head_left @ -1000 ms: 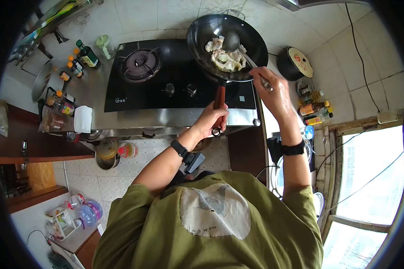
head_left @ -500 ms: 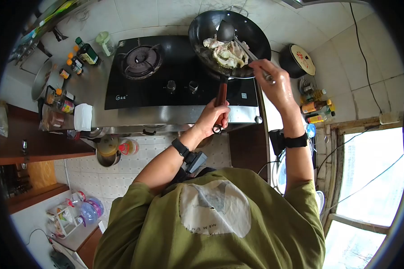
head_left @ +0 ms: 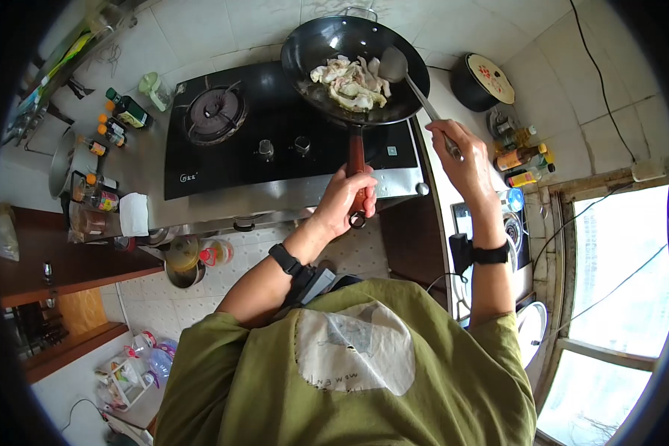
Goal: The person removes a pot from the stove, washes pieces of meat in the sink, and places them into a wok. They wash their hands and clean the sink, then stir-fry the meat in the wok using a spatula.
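Observation:
A black wok sits over the right side of the stove, with pale, whitish pieces of meat in its middle. My left hand is wrapped round the wok's reddish-brown wooden handle. In my right hand, fingers closed, is the metal handle of a wok spatula. Its blade is inside the wok, just right of the meat. Whether the blade touches the meat or the wok wall I cannot tell.
The black glass stove has a second burner on the left. Several bottles and a green bottle stand left of it. A lidded black pot and more bottles are at the right. A window lies beyond.
The spatula blade has moved from the back of the wok to the right of the meat, and turned over. The meat lies more spread out. My left hand keeps its hold.

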Demonstrator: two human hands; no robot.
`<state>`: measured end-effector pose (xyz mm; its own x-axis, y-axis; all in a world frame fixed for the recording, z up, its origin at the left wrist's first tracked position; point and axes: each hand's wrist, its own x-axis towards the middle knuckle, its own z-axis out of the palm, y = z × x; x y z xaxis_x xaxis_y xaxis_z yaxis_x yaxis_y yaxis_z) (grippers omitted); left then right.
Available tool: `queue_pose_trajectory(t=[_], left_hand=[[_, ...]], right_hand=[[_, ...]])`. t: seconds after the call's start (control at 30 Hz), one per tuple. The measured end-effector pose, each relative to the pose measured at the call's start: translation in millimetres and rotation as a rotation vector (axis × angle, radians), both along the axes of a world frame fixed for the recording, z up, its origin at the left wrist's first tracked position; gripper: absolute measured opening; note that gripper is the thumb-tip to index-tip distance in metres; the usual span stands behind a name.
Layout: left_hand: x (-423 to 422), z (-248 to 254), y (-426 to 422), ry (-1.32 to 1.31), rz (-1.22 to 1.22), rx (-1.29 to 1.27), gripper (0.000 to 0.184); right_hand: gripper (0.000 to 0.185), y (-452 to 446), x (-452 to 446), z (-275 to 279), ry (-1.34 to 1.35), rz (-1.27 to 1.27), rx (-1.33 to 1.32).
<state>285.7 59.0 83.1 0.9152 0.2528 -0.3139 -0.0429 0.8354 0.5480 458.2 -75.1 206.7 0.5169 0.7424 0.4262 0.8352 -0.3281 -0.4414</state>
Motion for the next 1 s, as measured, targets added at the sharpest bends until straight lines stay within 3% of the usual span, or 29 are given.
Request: queue_pose_trajectory(t=[0.33,0.53,0.6,0.77,1.0], left_hand=[[-5,-1,2,-0.011,-0.029,0.036,0.029],[-13,-15,3,-0.038,-0.036,0.029,0.029],[-13,-20,2,-0.064,-0.055,0.017,0.03],[-11,-12,0,-0.039,-0.034,0.033,0.029],[-12,-6,1,-0.005,-0.018,0.029,0.027]], right_hand=[[0.014,-1,13,-3,-0.099,0.004,0.007],[0.013,-1,7,5,0.153,-0.059,0.083],[0.012,3,-4,11,-0.059,-0.01,0.121],[0.012,31,-14,0,0.228,0.075,0.184],[0.014,43,-29,26,0.187,0.14,0.04]])
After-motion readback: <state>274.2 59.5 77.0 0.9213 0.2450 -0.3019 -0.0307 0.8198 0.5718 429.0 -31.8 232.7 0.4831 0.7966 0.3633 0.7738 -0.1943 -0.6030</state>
